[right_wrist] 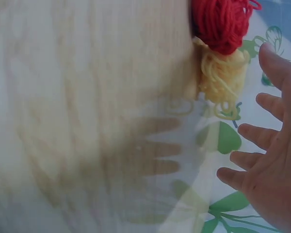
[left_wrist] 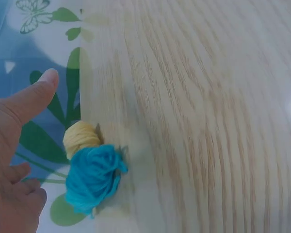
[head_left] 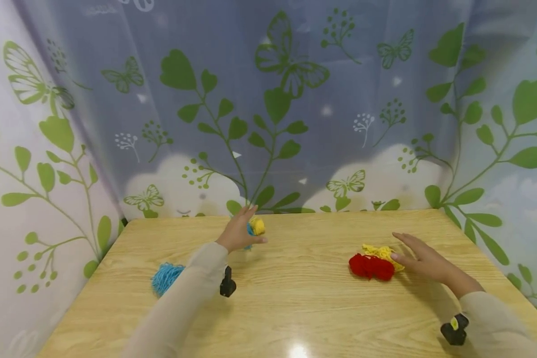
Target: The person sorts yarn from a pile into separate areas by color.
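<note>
My left hand hovers over the back of the table, its thumb stretched out, holding nothing. Partly behind it in the head view are a small yellow ball of yarn and a blue bundle of yarn, touching each other. On the right, my right hand is raised with fingers spread and nothing in it. Beside its thumb lie a red bundle of yarn and a loose yellow bundle of yarn, the red partly covering the yellow. The right wrist view shows a gap between hand and yarn.
Another blue bundle of yarn lies on the left of the wooden table, partly hidden by my left forearm. A patterned curtain hangs along the table's back edge and both sides. Each wrist wears a small black camera.
</note>
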A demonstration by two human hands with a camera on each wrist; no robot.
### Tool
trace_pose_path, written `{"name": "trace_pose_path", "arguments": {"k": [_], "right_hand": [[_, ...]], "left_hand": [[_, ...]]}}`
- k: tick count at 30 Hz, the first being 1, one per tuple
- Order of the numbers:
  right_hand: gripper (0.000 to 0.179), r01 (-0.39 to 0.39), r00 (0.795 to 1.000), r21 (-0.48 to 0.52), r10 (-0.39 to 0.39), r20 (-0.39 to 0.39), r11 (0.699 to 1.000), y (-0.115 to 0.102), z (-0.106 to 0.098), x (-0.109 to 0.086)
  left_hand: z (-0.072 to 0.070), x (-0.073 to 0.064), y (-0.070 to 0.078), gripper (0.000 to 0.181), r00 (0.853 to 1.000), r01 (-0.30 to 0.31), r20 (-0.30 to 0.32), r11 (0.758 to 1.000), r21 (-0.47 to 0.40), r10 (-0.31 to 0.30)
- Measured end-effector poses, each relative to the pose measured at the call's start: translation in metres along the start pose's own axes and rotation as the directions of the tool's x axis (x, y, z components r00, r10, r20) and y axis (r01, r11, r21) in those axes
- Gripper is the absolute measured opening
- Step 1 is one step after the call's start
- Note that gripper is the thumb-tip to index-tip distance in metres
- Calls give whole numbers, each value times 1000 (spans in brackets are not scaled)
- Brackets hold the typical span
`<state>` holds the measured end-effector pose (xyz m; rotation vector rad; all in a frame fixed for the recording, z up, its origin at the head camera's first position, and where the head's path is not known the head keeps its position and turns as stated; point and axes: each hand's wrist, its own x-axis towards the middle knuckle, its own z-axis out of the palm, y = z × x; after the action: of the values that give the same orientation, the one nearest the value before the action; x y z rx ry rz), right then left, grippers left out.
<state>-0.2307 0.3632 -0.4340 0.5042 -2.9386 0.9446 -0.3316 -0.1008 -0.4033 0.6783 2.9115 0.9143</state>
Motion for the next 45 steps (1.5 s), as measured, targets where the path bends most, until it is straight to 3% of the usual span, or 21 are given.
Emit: {"name": "trace_pose_path", "arguments": {"k": [6, 13, 22, 30, 35, 45], "right_hand": [[66, -33, 999, -2, 33, 13, 999, 0, 7, 0], [63, -38, 999, -1, 38, -16, 999, -2, 11, -1], [56, -44, 998, -5, 43, -48, 999, -2, 14, 2], [41, -1, 996, -52, -4, -85, 999, 1, 18, 3], [40, -34, 995, -58, 28, -94, 998, 3, 18, 2], [34, -105, 986, -57, 96, -135, 993, 4, 18, 1]], "left_hand": [[15, 12, -8, 94, 999, 30, -35, 995, -92, -33], [27, 21, -12, 88, 994, 68, -71, 987, -142, -79], [35, 29, -15, 72, 988, 77, -125, 992, -97, -88], [39, 32, -13, 58, 983, 78, -165, 995, -53, -86], [42, 35, -11, 52, 974, 103, -195, 993, -55, -112], [53, 41, -17, 41, 963, 53, -262, 998, -20, -56]]}}
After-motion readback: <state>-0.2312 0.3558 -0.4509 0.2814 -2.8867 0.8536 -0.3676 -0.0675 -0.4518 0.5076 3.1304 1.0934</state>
